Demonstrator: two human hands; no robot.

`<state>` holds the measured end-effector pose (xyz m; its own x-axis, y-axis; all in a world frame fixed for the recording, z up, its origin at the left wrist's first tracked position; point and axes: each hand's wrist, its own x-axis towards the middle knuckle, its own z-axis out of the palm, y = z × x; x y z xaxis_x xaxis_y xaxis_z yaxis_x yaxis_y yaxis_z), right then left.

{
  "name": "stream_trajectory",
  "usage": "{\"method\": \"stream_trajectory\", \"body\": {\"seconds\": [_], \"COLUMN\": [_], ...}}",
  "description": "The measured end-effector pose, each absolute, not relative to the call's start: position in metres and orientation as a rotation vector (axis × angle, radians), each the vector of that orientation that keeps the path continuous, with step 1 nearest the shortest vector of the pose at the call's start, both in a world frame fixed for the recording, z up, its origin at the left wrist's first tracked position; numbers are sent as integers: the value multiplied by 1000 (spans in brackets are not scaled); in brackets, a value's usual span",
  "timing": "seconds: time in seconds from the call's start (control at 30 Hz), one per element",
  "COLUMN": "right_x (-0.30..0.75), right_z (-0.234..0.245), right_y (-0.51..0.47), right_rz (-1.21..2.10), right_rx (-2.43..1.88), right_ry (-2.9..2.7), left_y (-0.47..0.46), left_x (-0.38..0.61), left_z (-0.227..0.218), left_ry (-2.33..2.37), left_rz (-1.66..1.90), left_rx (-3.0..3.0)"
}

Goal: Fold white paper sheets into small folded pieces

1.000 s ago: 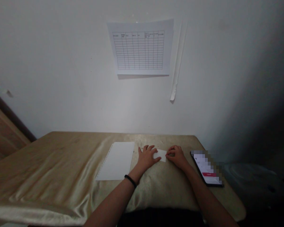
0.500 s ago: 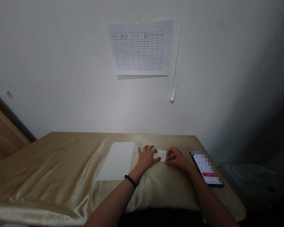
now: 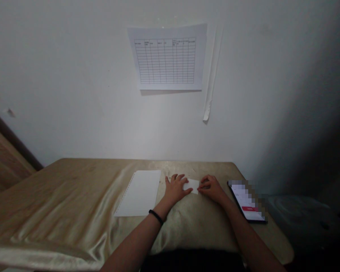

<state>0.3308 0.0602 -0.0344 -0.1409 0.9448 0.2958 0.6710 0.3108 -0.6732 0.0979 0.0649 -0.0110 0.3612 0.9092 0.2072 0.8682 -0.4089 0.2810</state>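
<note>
A small white piece of paper (image 3: 193,184) lies on the gold cloth between my two hands. My left hand (image 3: 175,190), with a black band on its wrist, rests on the paper's left part, fingers spread and thumb along its near edge. At the paper's right edge, my right hand (image 3: 213,190) has its thumb and fingertips brought together in a pinch on the near corner. The left end of the paper is hidden under my left hand.
White loose-leaf sheets (image 3: 140,194) with punched holes lie left of my hands. A phone (image 3: 248,204) with a lit screen sits near the table's right edge. Beyond the cloth-covered table (image 3: 82,189) is a wall with a printed chart (image 3: 167,62).
My right thumb and fingertips have shifted very slightly up along the paper's right edge. My left hand and the paper stay in place.
</note>
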Motion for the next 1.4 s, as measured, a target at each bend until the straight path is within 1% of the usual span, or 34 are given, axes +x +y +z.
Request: {"method": "stream_trajectory", "body": {"seconds": [0.53, 0.87, 1.03, 1.13, 1.4], "right_x": [324, 328, 327, 326, 326], "right_z": [-35, -38, -35, -33, -31], "right_y": [63, 62, 61, 60, 61], "right_rz": [149, 225, 251, 276, 317], "right_rx": [-1650, -1563, -1503, -1481, -1450], "right_ry": [-1818, -1847, -1854, -1853, -1862], "left_y": [65, 66, 66, 66, 67], "left_x": [97, 95, 95, 94, 92], "left_z": [-13, -14, -10, -7, -11], "left_ry": [1609, 1587, 1756, 1836, 1646], "left_rz": [529, 597, 722, 724, 667], "left_rx": [2510, 2538, 2515, 2489, 2513]}}
